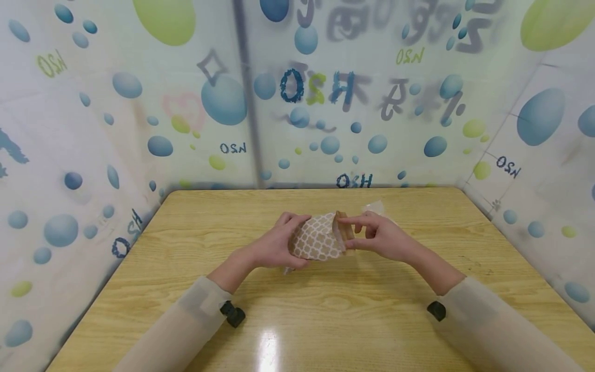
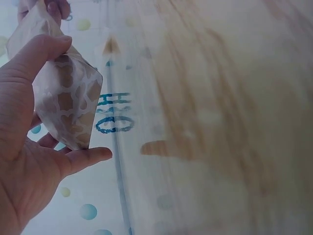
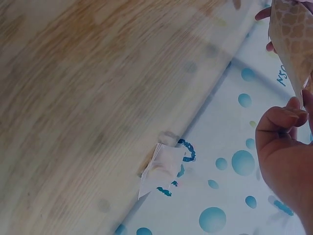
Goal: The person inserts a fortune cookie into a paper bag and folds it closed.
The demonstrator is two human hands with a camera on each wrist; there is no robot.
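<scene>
A brown paper bag with a white lattice print is held above the table, its mouth facing right. My left hand grips the bag's left end, fingers along the far side and thumb along the near side. In the left wrist view the bag lies between the spread thumb and fingers. At the mouth, my right hand holds the bag's plain brown edge between forefinger and thumb. The right wrist view shows the right hand at the narrow visible edge of the bag. The bag's inside is hidden.
Behind the right hand, a small white folded packet lies on the wooden table. A printed curtain with blue and green drops stands along the table's back edge and both sides.
</scene>
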